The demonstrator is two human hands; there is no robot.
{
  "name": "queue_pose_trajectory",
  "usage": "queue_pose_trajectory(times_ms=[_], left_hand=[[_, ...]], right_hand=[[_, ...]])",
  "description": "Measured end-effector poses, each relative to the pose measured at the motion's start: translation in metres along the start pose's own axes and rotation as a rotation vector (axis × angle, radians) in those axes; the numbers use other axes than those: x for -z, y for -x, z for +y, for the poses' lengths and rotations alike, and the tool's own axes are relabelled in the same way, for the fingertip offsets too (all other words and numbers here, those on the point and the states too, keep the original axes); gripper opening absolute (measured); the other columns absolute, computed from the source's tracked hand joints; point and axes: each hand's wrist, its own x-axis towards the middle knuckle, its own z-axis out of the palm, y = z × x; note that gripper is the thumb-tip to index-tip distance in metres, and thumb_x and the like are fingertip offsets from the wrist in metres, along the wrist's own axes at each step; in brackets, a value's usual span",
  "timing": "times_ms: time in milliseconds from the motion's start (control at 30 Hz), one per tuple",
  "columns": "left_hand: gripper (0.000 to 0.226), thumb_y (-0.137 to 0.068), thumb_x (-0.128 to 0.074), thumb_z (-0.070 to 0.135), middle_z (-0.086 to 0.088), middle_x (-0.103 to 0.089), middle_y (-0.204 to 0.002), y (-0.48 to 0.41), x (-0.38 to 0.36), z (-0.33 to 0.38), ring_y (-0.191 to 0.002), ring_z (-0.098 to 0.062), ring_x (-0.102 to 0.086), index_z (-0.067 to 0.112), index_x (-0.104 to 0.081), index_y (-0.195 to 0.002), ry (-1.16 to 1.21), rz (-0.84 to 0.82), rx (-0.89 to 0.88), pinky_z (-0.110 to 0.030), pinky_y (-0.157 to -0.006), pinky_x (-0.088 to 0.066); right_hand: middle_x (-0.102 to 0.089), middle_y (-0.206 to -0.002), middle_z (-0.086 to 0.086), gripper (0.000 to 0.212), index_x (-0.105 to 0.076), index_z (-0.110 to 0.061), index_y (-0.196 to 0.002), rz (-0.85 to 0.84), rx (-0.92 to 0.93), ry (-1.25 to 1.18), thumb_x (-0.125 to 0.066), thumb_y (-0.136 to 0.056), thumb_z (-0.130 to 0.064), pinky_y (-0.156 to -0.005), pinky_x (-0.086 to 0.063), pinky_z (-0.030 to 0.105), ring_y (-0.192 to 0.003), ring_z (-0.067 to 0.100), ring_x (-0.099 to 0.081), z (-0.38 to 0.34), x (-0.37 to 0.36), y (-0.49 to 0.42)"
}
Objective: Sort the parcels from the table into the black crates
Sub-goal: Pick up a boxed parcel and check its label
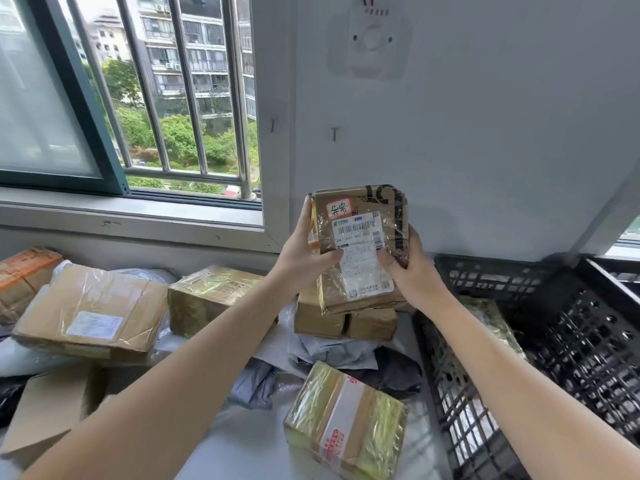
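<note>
Above the counter (242,445), both the left hand (304,252) and right hand (412,268) gripped one parcel (360,247) label-up, probably to read it before choosing a black crate (571,341).

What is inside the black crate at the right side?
One tape-wrapped parcel lies in the crate. The right forearm covers part of it and of the crate floor, so more parcels there cannot be excluded.

Parcels (90,308) crowd the table; the black crate (571,341) beside gapes open-topped.
</note>
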Motion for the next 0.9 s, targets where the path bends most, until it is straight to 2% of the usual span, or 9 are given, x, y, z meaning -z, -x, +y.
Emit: queue_pose_trajectory(times_ms=[67,133,267,400,500,600,733,800,900], left_hand=[[0.108,-0.087,-0.072,0.005,0.026,-0.039,-0.125,0.000,-0.012,0.006,-0.115,-0.009,-0.060,0.049,0.001,-0.153,-0.021,0.024,-0.013,-0.031,-0.090,-0.055],[0.105,-0.088,-0.070,0.006,0.031,-0.042,-0.124,0.001,-0.023,0.014,-0.117,-0.011,-0.061,0.050,0.001,-0.153,-0.041,0.039,-0.026,-0.040,-0.096,-0.054],[0.103,-0.090,-0.068,0.006,0.058,-0.047,-0.091,0.002,-0.042,0.033,-0.112,-0.006,-0.060,0.048,0.001,-0.153,-0.085,0.053,-0.079,-0.044,-0.099,-0.051],[0.098,-0.090,-0.064,-0.002,0.033,-0.054,-0.109,0.003,-0.061,0.058,-0.120,-0.016,-0.058,0.044,-0.006,-0.155,-0.021,0.054,-0.124,-0.050,-0.101,-0.049],[0.095,-0.091,-0.063,-0.001,0.015,-0.058,-0.116,0.004,-0.082,0.078,-0.111,-0.014,-0.062,0.043,-0.009,-0.155,0.015,0.019,-0.141,-0.040,-0.092,-0.054],[0.095,-0.092,-0.063,0.000,0.012,-0.059,-0.113,0.003,-0.109,0.090,-0.107,-0.012,-0.063,0.043,-0.007,-0.156,0.038,-0.047,-0.144,-0.032,-0.082,-0.057],[0.092,-0.093,-0.060,0.002,0.002,-0.060,-0.129,0.005,-0.151,0.098,-0.105,-0.012,-0.066,0.039,-0.005,-0.157,0.050,-0.178,-0.133,-0.025,-0.073,-0.059],[0.093,-0.094,-0.059,0.001,0.001,-0.059,-0.131,0.009,-0.178,0.102,-0.107,-0.015,-0.066,0.041,-0.004,-0.156,0.068,-0.231,-0.123,-0.033,-0.079,-0.060],[0.092,-0.094,-0.058,-0.001,0.000,-0.061,-0.110,0.006,-0.223,0.105,-0.102,-0.020,-0.066,0.043,-0.007,-0.156,0.063,-0.271,-0.104,-0.041,-0.077,-0.061]], right_hand=[[-0.052,-0.129,-0.020,0.060,-0.025,-0.032,-0.148,-0.017,0.011,0.008,-0.056,-0.097,-0.040,-0.096,-0.037,0.021,-0.118,0.003,-0.051,0.002,0.012,-0.001],[-0.051,-0.124,-0.023,0.061,-0.024,-0.031,-0.149,-0.016,0.022,0.019,-0.055,-0.098,-0.040,-0.085,-0.035,0.009,-0.113,0.001,-0.050,0.001,0.023,-0.002],[-0.052,-0.123,-0.020,0.059,-0.025,-0.026,-0.149,0.045,0.052,0.034,-0.055,-0.099,-0.036,-0.077,-0.033,0.004,-0.111,0.002,-0.051,-0.008,0.046,0.002],[-0.053,-0.131,-0.013,0.054,-0.024,-0.024,-0.150,0.116,0.064,0.044,-0.049,-0.102,-0.031,-0.094,-0.042,0.024,-0.117,0.007,-0.051,-0.022,0.070,0.016],[-0.055,-0.138,-0.003,0.054,-0.024,-0.022,-0.151,0.215,0.018,0.063,-0.047,-0.103,-0.030,-0.102,-0.045,0.040,-0.122,0.017,-0.054,-0.030,0.095,0.030],[-0.057,-0.137,-0.001,0.054,-0.024,-0.022,-0.152,0.295,-0.047,0.103,-0.047,-0.103,-0.028,-0.104,-0.045,0.050,-0.123,0.021,-0.055,-0.031,0.127,0.049],[-0.059,-0.126,-0.008,0.054,-0.023,-0.028,-0.152,0.389,-0.059,0.216,-0.045,-0.103,-0.025,-0.093,-0.050,0.040,-0.107,0.016,-0.059,-0.029,0.169,0.075],[-0.060,-0.124,-0.008,0.053,-0.022,-0.031,-0.152,0.426,-0.082,0.253,-0.044,-0.103,-0.026,-0.082,-0.051,0.036,-0.098,0.014,-0.060,-0.022,0.191,0.090],[-0.063,-0.116,-0.009,0.051,-0.024,-0.038,-0.150,0.493,-0.143,0.256,-0.043,-0.104,-0.027,-0.065,-0.045,0.026,-0.087,0.006,-0.060,-0.006,0.224,0.109]])
